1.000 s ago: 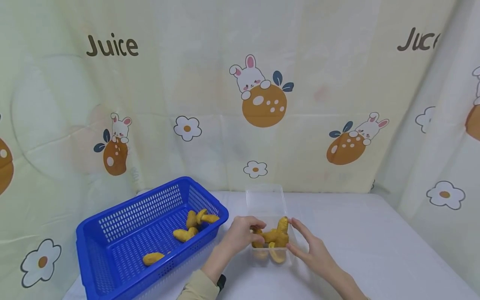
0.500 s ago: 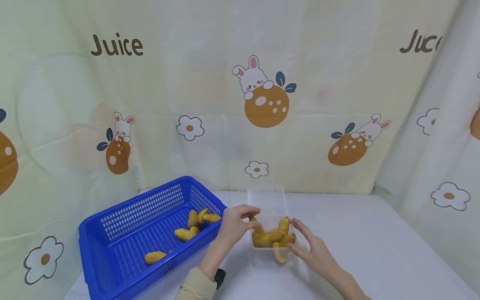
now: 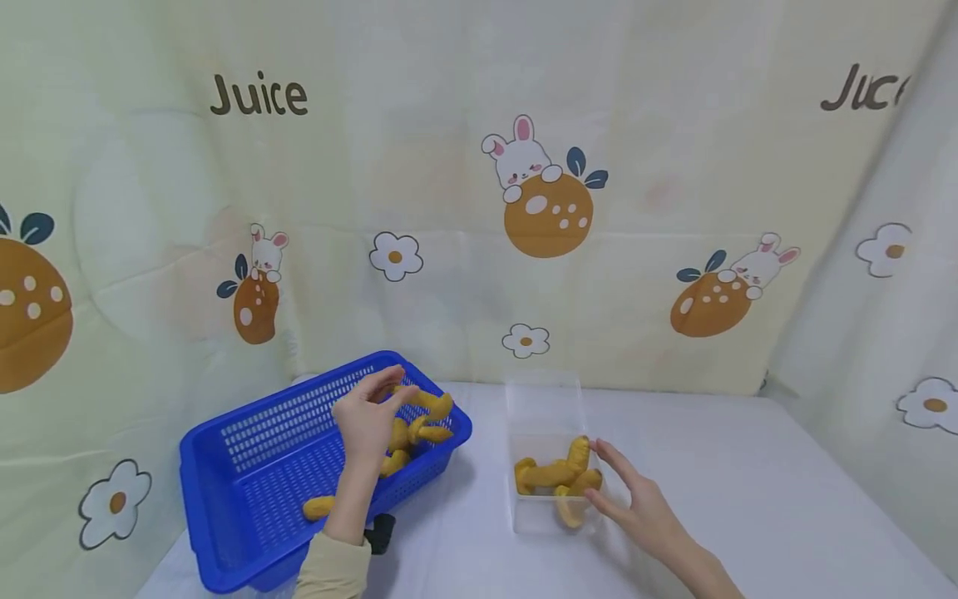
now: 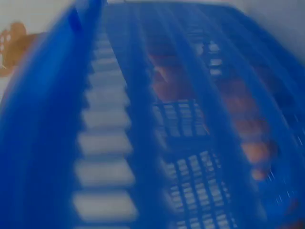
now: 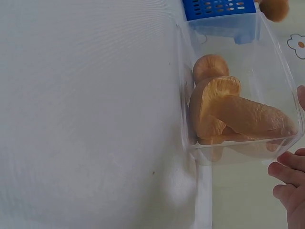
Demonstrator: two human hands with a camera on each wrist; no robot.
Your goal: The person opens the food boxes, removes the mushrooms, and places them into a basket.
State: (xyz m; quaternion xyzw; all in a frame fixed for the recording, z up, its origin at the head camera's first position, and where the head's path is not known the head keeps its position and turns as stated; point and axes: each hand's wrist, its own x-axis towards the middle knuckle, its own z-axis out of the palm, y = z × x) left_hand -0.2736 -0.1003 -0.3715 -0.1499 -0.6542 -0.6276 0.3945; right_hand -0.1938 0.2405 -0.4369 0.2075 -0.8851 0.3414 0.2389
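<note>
My left hand point(image 3: 367, 420) pinches a yellow-brown mushroom point(image 3: 440, 406) by its stem, above the right end of the blue basket point(image 3: 196, 499). Below it several similar mushrooms point(image 3: 434, 433) lie in that corner of the basket. The clear plastic container point(image 3: 535, 519) stands on the right with its lid point(image 3: 545, 406) folded back, holding several mushrooms point(image 3: 550, 475). With fingers extended, my right hand point(image 3: 647, 516) rests at the container's right side. In the right wrist view, a mushroom point(image 5: 252, 116) shows through the container wall. Motion blurs the left wrist view, where the basket wall point(image 4: 136, 114) covers most of the picture.
One mushroom point(image 3: 319, 507) lies apart near the front wall of the basket. The white-covered table point(image 3: 748, 482) extends right of the container. A patterned curtain point(image 3: 441, 333) hangs behind and along both sides.
My left hand has moved left from the container to over the basket, carrying a mushroom it pinched in the container. My right hand stays at the container's side. The head view has shifted slightly.
</note>
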